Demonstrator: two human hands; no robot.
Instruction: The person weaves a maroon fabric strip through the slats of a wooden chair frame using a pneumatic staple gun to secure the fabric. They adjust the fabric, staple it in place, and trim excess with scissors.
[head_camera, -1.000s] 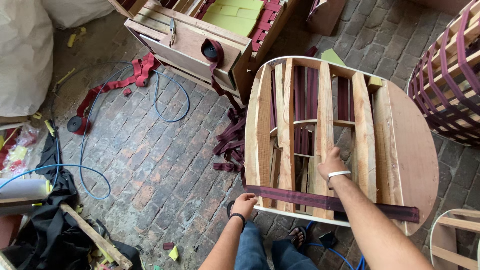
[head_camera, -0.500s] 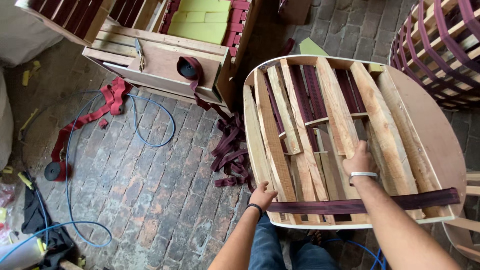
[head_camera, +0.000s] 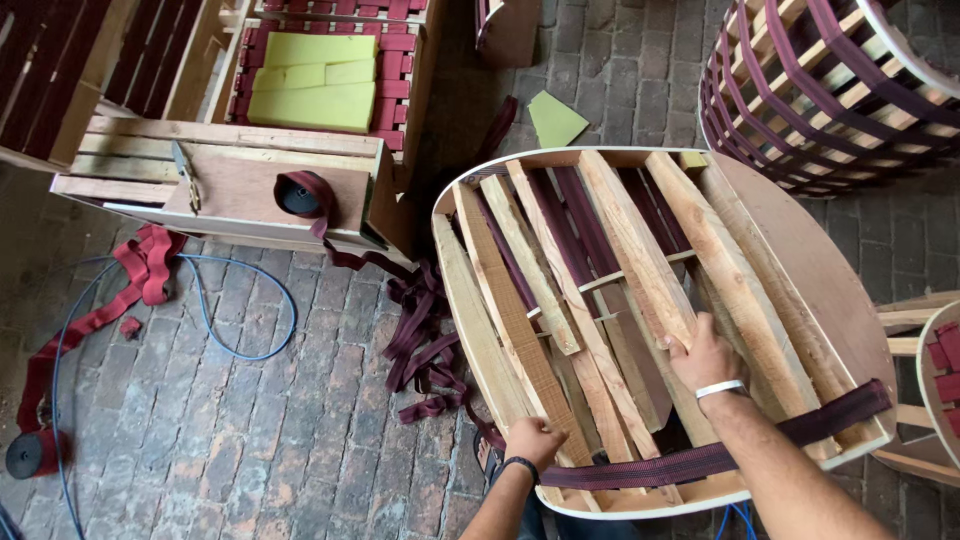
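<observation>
Fingers of left hand (head_camera: 533, 440) pinch the dark maroon woven webbing strap (head_camera: 700, 460); right hand (head_camera: 705, 358) presses flat on the rounded pale wooden slatted frame (head_camera: 640, 250). Strap: limp, grippable at ends; frame: stiff, likely heavy.

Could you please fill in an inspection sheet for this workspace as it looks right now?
Surface: brick floor, worn and dusty.
Job's things: round wooden frame of slats; maroon webbing strap stretched across its near edge.
Clutter: loose webbing pile; red strap; green foam scrap.
Grippers: left hand grips the strap's end; right hand rests on a slat.
Cables: blue hose looped on the floor.
Surroundings: wooden bench bearing a webbing roll; webbed frame; green foam.
</observation>
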